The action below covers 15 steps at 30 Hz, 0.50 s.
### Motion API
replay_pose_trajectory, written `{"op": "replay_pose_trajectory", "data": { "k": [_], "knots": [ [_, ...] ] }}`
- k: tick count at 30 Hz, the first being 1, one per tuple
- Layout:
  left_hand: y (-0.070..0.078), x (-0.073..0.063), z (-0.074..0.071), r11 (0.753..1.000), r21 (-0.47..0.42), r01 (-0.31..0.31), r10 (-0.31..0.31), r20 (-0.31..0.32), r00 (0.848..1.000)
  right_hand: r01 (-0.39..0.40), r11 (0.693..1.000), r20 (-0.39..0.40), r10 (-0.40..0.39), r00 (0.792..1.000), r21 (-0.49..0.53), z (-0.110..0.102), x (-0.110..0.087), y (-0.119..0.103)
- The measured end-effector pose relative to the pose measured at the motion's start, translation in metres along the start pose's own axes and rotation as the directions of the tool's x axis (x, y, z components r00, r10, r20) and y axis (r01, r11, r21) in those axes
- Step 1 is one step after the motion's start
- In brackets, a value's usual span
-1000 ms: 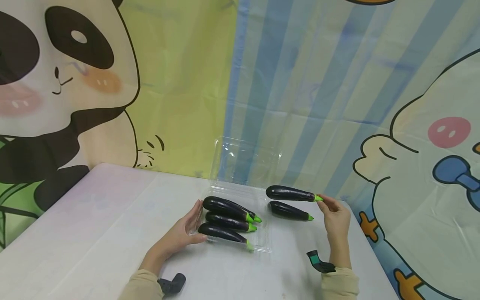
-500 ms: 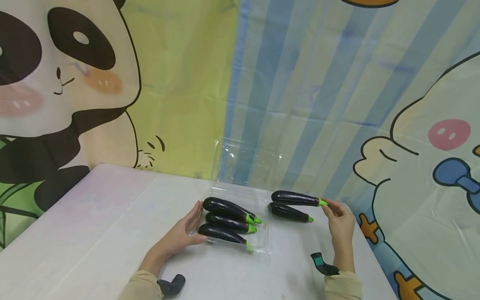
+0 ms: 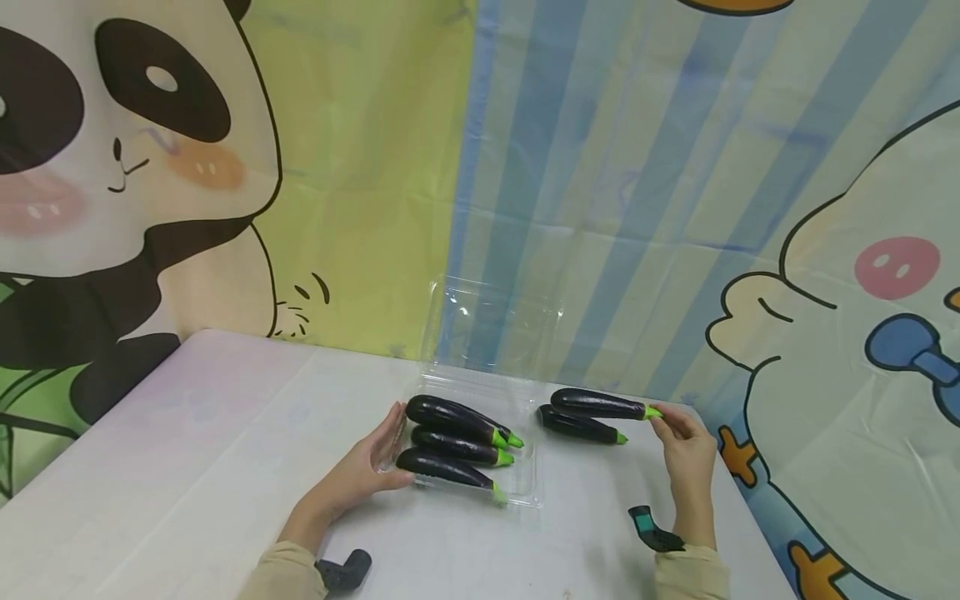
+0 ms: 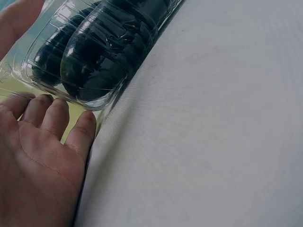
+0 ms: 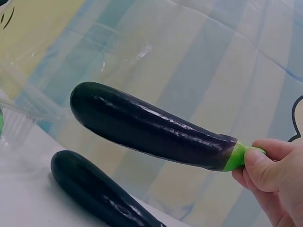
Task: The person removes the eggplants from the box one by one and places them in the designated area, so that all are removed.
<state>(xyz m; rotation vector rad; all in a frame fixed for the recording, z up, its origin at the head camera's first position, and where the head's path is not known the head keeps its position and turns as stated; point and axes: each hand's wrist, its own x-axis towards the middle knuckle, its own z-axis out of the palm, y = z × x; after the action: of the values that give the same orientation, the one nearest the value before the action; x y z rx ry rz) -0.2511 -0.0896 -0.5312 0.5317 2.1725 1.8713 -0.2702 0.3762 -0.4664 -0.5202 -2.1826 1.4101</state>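
My right hand [image 3: 688,450] pinches an eggplant [image 3: 598,403] by its green stem end, between thumb and fingers. The dark, glossy body points left, and the right wrist view shows it raised over a second eggplant [image 5: 97,189] lying on the table. At the middle of the table stands a clear plastic clamshell box [image 3: 531,490], its lid [image 3: 487,321] upright at the back. Several eggplants [image 3: 453,444] lie inside, green ends to the right. My left hand [image 3: 352,477] grips the box's left end, thumb in front. The left wrist view shows fingers [image 4: 56,116] against the box wall.
A white table [image 3: 180,492] carries everything. Behind it hangs a printed cloth [image 3: 375,167] with a panda and other cartoon figures, close to the table's back and right edges. Dark wrist-worn devices [image 3: 345,570] sit at both wrists.
My right hand has moved right and slightly down with the eggplant, which now overlaps the second eggplant in the head view. The left hand and the box have stayed put.
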Motion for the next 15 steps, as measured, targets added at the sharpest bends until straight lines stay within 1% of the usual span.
{"op": "replay_pose_trajectory", "data": {
  "k": [4,7,10,12,15],
  "knots": [
    [0.000,0.000,0.000,1.000,0.005,0.015,-0.015,-0.002,1.000,-0.020,1.000,0.013,0.020,1.000,-0.018,0.001,0.001,0.006],
    [0.001,0.001,0.000,0.999,0.010,0.039,-0.039,-0.007,0.999,-0.026,1.000,0.018,0.026,0.999,-0.001,0.003,0.002,0.012],
    [0.000,0.001,0.000,0.999,0.009,0.035,-0.035,-0.006,0.999,-0.011,1.000,0.016,0.012,1.000,-0.007,0.005,0.004,0.021],
    [0.000,0.000,0.000,1.000,0.004,0.021,-0.021,0.002,1.000,-0.011,1.000,0.023,0.011,1.000,0.000,0.006,0.006,0.029],
    [0.000,0.000,0.000,1.000,0.003,-0.001,0.001,0.007,1.000,0.011,0.999,0.054,-0.013,0.998,0.039,0.006,0.016,0.049]
  ]
}}
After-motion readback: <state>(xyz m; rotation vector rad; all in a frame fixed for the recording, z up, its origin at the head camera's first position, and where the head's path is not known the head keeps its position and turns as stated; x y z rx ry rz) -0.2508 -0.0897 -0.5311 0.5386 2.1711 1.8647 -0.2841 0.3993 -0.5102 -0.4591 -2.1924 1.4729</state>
